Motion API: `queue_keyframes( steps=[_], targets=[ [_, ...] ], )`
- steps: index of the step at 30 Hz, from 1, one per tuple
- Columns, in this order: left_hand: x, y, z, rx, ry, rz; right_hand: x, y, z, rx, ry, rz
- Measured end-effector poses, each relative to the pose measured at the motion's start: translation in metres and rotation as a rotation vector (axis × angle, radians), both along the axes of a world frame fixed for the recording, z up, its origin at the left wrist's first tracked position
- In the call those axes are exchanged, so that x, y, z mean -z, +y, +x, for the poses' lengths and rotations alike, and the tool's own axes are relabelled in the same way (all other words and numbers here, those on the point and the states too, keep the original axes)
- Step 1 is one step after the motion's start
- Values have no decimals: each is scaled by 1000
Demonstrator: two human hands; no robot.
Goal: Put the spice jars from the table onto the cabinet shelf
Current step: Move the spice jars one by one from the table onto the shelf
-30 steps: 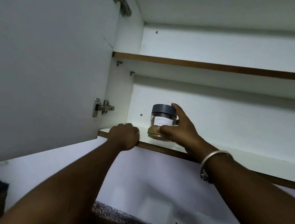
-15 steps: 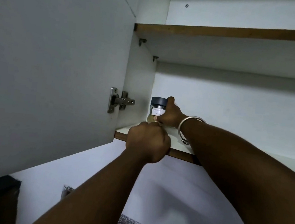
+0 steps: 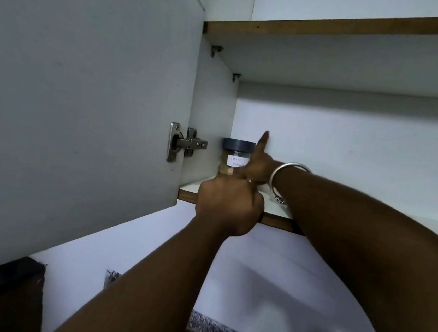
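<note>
A: What's the setting?

B: White wall cabinet (image 3: pixel 350 153) seen from below, w/ its door (image 3: pixel 84 96) swung open at left on a metal hinge (image 3: pixel 187 144). Two shelves w/ brown front edges: upper shelf (image 3: pixel 337 26) & lower shelf (image 3: pixel 278 209). Below the cab. there's a pale wall (image 3: pixel 149 239), & a speckled desk (image 3: pixel 221 328) edge at the very btm.

A: Where's the jar?

B: The spice jar (image 3: pixel 234 155) stands upright on the lower shelf, in the far-left corner, just beside the cab.'s left side panel. It has a dark grey lid (image 3: pixel 238 145) & a white label (image 3: pixel 236 162) w/ handwriting too small to read. Contents look brownish.

A: And the hands?

B: The right hand (image 3: pixel 258 169) is at the jar's right side, its arm reaching in from the right w/ a silver bangle (image 3: pixel 289 171) on the wrist. Its thumb (image 3: pixel 264 141) sticks straight up, clear of the lid. One fingertip (image 3: pixel 229 170) lies across the jar's lower front. Other fingers are hidden behind the left hand. So it's spread, touching rather than clasping.

A: Left?

B: The left hand (image 3: pixel 228 205) is nearer, in front of the jar's base. Its fingers are curled over the lower shelf's front edge, gripping it. Can't tell if its knuckles touch the jar.
</note>
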State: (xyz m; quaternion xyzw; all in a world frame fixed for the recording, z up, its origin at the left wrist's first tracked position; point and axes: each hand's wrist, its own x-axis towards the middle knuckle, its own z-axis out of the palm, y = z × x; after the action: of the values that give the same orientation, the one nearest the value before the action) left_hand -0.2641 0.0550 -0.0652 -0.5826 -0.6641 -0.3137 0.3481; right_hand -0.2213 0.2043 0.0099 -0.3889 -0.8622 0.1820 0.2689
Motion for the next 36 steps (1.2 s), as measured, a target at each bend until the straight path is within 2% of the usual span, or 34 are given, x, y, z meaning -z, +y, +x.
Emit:
queue_keyframes(
  steps=[2,3,6,12,15,17,19,21,23,25,27,29,31,33,34,36],
  targets=[
    [0,-1,1,-2,-17,-12,-9,-8,20,2,13,-208],
    [1,-2,2,-3,-26,-15,-11,-11,34,11,-47,-242],
    [2,0,2,-12,-26,-32,-18,-36,77,72,-369,-95],
    [-7,-28,17,18,-181,-114,6,-140,131,90,-519,289],
    [8,-63,47,172,-274,-53,42,-190,169,54,-207,453],
    [37,-90,77,347,-325,68,84,-214,200,6,157,519],
    [87,-123,105,561,-367,169,147,-239,229,-80,507,503],
    [150,-164,131,706,-381,157,219,-273,249,-101,620,449],
    [219,-206,155,741,-487,15,295,-307,268,-59,613,263],
    [289,-239,171,701,-628,-211,373,-332,287,-21,517,94],
    [355,-265,186,622,-755,-471,443,-347,309,-18,289,-23],
    [404,-286,198,529,-867,-635,492,-346,328,19,33,-118],
    [433,-303,205,468,-982,-715,523,-334,341,154,-258,-155],
    [450,-313,208,443,-990,-758,539,-324,350,291,-577,-310],
    [454,-316,208,430,-967,-778,544,-319,354,322,-679,-402],
    [460,-320,209,419,-959,-802,549,-314,361,319,-723,-506]
  ],
)
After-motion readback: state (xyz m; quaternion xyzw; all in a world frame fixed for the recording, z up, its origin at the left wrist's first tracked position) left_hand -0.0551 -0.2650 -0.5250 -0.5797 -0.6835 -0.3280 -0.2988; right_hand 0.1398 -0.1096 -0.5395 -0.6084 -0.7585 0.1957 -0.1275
